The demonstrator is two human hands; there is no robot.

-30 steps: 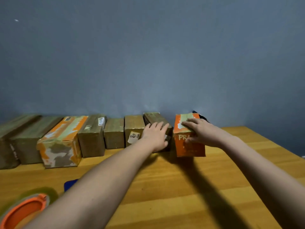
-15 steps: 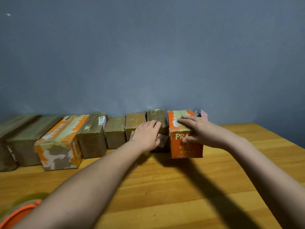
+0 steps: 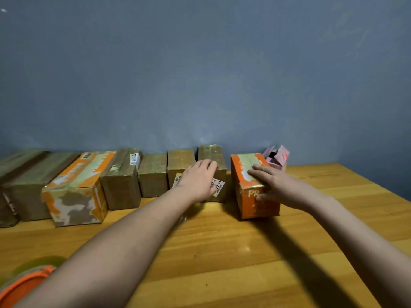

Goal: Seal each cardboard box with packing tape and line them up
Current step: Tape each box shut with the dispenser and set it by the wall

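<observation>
Orange box (image 3: 253, 185), tape strip along its top, "PR" on the front face, sits at the right end of the row along the desk's (image 3: 255, 252) far edge, a small gap from the brown box (image 3: 212, 172) beside it. Row of taped boxes runs on left to the far left corner. Right hand (image 3: 270, 183): fingers straight, flat on the orange box's top, thumb down its front face. Left hand (image 3: 199, 181): fingers relaxed, resting on the brown box with the white label (image 3: 219, 186). Pink box (image 3: 277, 157), top open, behind the orange one. Versus 0.5 s ago: both hands on the same boxes; gap between them slightly wider.
</observation>
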